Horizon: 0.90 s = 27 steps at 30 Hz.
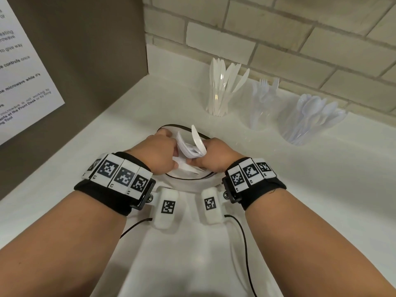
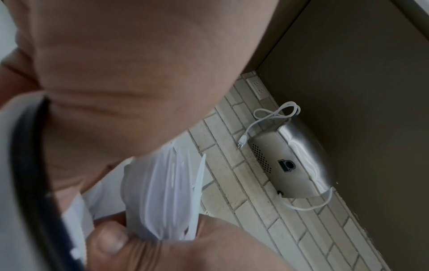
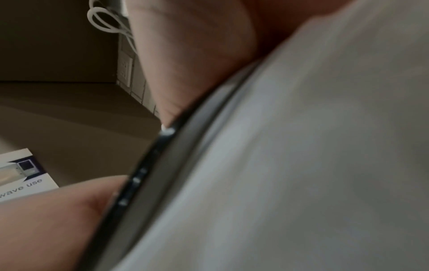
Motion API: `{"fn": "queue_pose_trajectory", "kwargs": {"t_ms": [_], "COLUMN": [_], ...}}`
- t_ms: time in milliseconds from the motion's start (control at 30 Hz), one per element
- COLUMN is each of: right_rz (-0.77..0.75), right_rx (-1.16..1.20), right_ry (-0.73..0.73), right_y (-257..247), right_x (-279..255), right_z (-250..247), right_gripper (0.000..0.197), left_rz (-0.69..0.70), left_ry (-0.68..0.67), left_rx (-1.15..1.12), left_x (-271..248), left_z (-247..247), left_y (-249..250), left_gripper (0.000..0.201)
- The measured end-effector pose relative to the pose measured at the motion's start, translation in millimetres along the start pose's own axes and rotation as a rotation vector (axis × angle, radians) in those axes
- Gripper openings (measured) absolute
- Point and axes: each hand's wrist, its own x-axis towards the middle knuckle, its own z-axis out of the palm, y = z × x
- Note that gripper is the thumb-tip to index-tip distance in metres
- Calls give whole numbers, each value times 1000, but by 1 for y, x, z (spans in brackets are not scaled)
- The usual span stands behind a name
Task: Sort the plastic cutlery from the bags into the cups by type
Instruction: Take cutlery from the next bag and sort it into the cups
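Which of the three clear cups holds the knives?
The leftmost cup, nearest the brown side panel. Its white blades fan upward, while the middle cup shows fork tines and the right cup spoon bowls.

Head cam sits above my arms, looks fwd and down at the counter (image 1: 278, 189) and the brick wall (image 1: 300, 39) behind it; both my wrists in frame, mid-distance. Left wrist cam looks along my left hand (image 2: 116, 73), v. close, skin fills the upper left, blurred; beyond it the same brick wall (image 2: 243, 174) runs diagonally, so it faces up and away toward the wall. Right wrist cam is almost pressed against white cloth (image 3: 301, 165), blurred, facing left toward the brown side panel (image 3: 58, 119) w/ the printed notice (image 3: 21, 176). Head view shares that notice (image 1: 21, 61) and panel (image 1: 85, 50). Both wrist cams catch the white looped cord (image 2: 274, 113) (image 3: 104, 20).
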Motion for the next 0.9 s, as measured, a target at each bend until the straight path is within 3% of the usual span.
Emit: {"fn": "queue_pose_trajectory", "kwargs": {"t_ms": [133,267,400,633,733,900], "right_rz": [-49,-34,16,115,82,15], "right_rx": [44,51,-41,-219,-136,70], "right_ry": [-30,-50,-66,-58,-108,-65], "right_y": [-1,-1,-3,-18,-18,-15], "right_x": [-6,-10,-3,-3,-4,-13], "right_z": [-7,-8,4,9,6,-10], "right_gripper": [23,15,24,32,25,16], "left_rz": [-24,1,61,84,21,-60], "left_ry": [55,162,224,185,174,68], "left_rx": [-32,-85,-202,-228,-230,-1], "left_x": [2,1,-2,-8,-11,-17], "left_z": [-3,-5,-7,-3,-4,-5], "left_y": [5,6,11,8,4,-1], "left_gripper": [24,28,38,43,48,31]}}
